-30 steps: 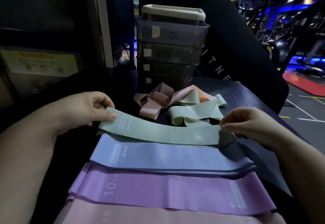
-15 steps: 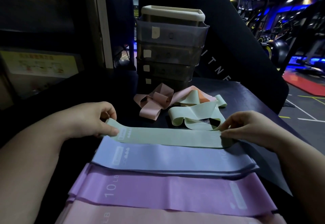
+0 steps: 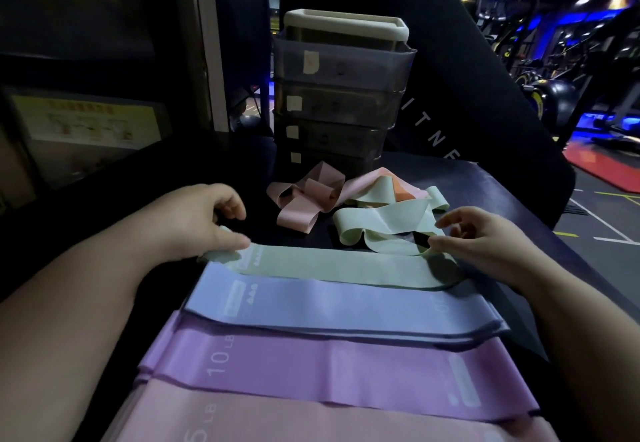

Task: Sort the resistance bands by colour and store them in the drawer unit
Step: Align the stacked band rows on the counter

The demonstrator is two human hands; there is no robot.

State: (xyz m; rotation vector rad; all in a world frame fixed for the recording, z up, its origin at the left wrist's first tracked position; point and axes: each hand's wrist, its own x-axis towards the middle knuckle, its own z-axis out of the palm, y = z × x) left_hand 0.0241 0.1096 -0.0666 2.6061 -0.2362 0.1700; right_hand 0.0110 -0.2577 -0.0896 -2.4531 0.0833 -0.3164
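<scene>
Flattening a green band on the worktop (image 3: pixel 502 199).
My left hand (image 3: pixel 204 219) is pinching the left end of the flat green band (image 3: pixel 339 266); my right hand (image 3: pixel 485 237) is hovering empty, fingers relaxed, at its right end. Next, I think, I am needing the crumpled green band (image 3: pixel 381 223) nearer the far edge.

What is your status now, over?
Left hand pinches green band at left end; right hand at right end, grip unclear. Band flat beside blue band. Loose bands lie before drawer unit.
</scene>
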